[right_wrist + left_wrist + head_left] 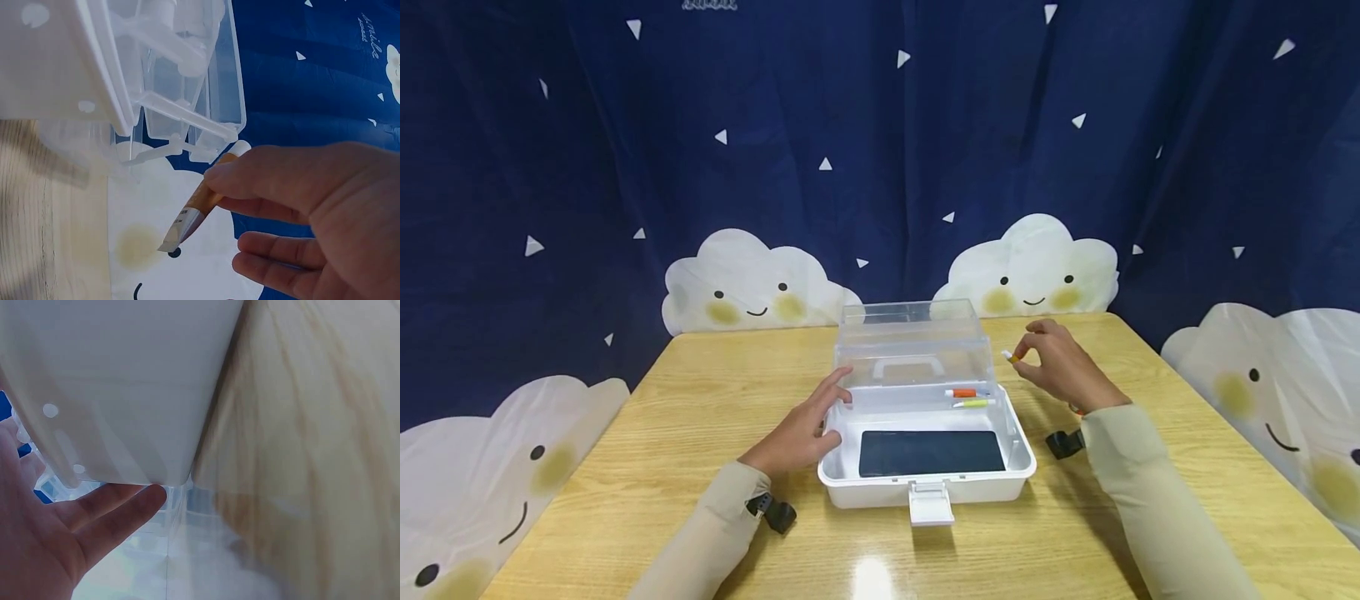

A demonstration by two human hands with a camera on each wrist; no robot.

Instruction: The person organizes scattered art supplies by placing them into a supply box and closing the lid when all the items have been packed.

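Observation:
My right hand [1060, 362] is raised just right of a storage box, pinching a small tube [203, 197] between thumb and fingertips. The tube has an orange-gold body, a white cap and a flat, pale crimped end. The white box [925, 490] stands with its clear lid [913, 333] tipped up at the back and its front latch [931, 504] hanging down. Inside lie a dark flat rectangular thing [931, 452], a slim orange-and-white item [964, 393] and a slim yellow-green one [973, 403]. My left hand [805, 429] is at the box's left end, its extended fingers [128, 519] at the wall's edge.
The box stands on a wood-grain table [722, 392]. Behind it hangs a dark blue curtain [880, 167] with white triangles and smiling clouds. Clear trays with white hinge arms [184, 115] show at the box's right end. A black wrist camera [780, 515] sits below my left hand.

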